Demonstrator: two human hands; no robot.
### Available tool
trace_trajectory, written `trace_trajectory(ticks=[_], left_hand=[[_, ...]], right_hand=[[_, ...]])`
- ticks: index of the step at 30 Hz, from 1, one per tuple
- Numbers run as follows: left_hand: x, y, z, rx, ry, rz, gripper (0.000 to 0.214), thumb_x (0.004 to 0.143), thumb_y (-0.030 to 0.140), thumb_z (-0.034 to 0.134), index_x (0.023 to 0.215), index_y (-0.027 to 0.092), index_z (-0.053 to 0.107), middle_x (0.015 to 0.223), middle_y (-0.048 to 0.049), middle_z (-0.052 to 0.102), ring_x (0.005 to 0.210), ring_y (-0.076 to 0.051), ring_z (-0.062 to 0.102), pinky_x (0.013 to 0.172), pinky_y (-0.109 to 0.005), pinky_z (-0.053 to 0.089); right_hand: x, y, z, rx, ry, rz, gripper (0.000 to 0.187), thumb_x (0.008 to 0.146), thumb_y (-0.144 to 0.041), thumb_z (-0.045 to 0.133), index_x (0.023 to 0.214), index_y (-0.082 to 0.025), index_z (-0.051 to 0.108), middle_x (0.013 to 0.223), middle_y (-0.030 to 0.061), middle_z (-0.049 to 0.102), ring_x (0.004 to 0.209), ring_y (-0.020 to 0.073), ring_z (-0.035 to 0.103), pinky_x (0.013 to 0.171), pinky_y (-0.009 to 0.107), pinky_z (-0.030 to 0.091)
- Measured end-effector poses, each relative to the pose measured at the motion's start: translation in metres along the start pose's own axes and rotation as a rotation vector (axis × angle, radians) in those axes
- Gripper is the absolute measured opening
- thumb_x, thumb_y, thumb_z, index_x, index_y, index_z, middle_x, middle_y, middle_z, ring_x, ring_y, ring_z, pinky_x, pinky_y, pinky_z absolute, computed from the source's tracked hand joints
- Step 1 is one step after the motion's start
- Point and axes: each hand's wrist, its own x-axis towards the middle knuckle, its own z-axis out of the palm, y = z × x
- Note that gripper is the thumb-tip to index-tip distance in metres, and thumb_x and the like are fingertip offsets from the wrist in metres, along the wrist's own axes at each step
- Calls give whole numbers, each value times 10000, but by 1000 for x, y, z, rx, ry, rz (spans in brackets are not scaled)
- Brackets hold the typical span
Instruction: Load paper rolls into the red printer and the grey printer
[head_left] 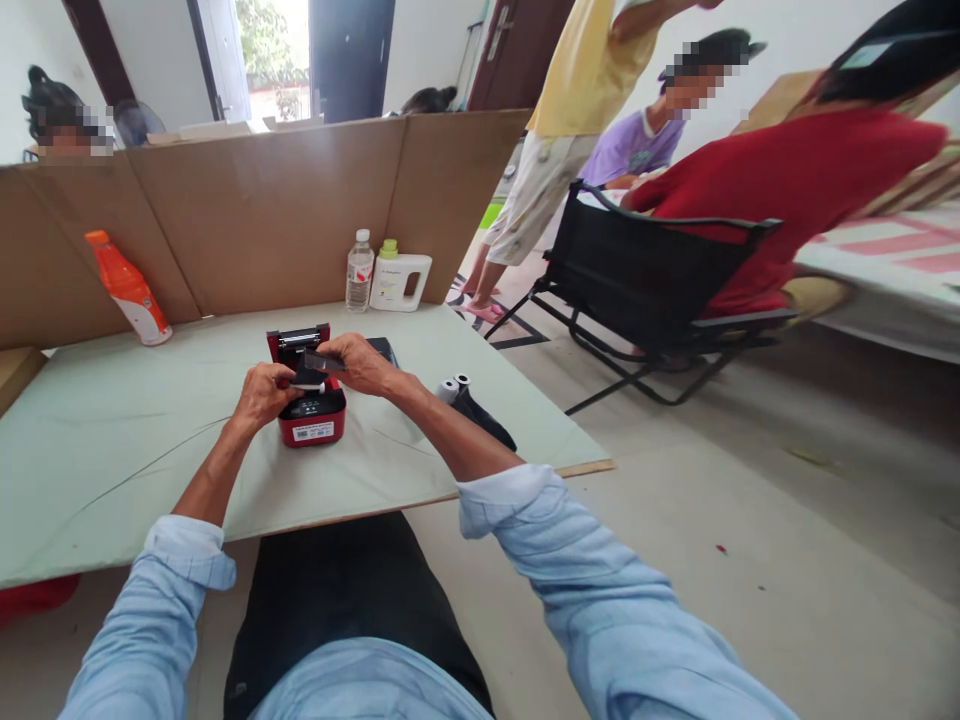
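I saw the red printer standing open straight ahead, at twelve o'clock. The right hand pinched a dark piece over it; the left hand curled toward nine o'clock, its grip unclear to me.

A pale green table carries a red machine with its lid raised. Well left of the machine and farther back stands an orange bottle; behind it, to the right, are a clear bottle and a white jug. To its right lie two white rolls and a dark bundle.
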Motion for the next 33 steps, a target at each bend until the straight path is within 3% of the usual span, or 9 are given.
trace_trajectory(ticks=[5,9,14,18,20,24,28,33], left_hand=[[6,8,3,57,-78,-97,128,756,228,800,869,186,843,788,-28,789,768,-200,692,711,-284,510],[-1,2,-1,21,-59,-23,108,782,242,772,861,187,822,896,-45,795,833,-196,691,790,-295,543],[-2,-16,-13,-74,120,-84,288,772,211,730,1053,183,784,1160,-89,750,933,-206,696,838,-329,589],[8,-13,-19,-34,249,-116,388,769,169,688,1153,166,743,1239,-121,727,940,-221,698,866,-372,605],[8,-4,-18,-4,172,-34,318,772,141,644,1061,183,770,1166,-99,759,1007,-241,703,896,-364,599],[-1,11,-15,58,-164,169,320,751,99,576,937,211,811,984,-54,804,1027,-235,708,956,-323,562],[5,15,-16,121,-275,144,286,737,104,557,834,193,810,785,-30,766,822,-208,693,809,-283,537],[26,15,-19,174,-387,76,142,640,100,591,649,183,705,612,6,652,637,-180,608,596,-264,419]], right_hand=[[0,-5,2,-89,-7,26,185,915,-212,631,800,-148,762,650,-34,577,644,112,477,636,256,305],[-13,-4,10,-150,66,-18,185,954,-224,641,947,-175,819,834,27,748,737,155,612,708,271,398],[-43,2,33,-210,185,-102,224,948,-151,652,1088,-222,811,1051,91,774,974,227,697,886,328,514],[-53,6,52,-302,128,-100,316,885,-64,673,1108,-238,813,1069,94,765,1017,247,692,898,346,540],[-51,8,55,-303,121,-96,340,865,-51,676,1122,-226,813,1079,100,776,1016,251,697,896,350,543],[-42,9,46,-162,178,-59,292,908,-88,642,1101,-219,818,1034,77,804,944,215,725,869,318,537],[-25,7,26,-66,196,20,201,957,-179,646,1019,-198,836,962,58,821,844,191,723,785,281,503],[2,-4,8,-146,160,46,201,948,-185,654,966,-208,854,893,29,819,803,184,692,741,274,449]])
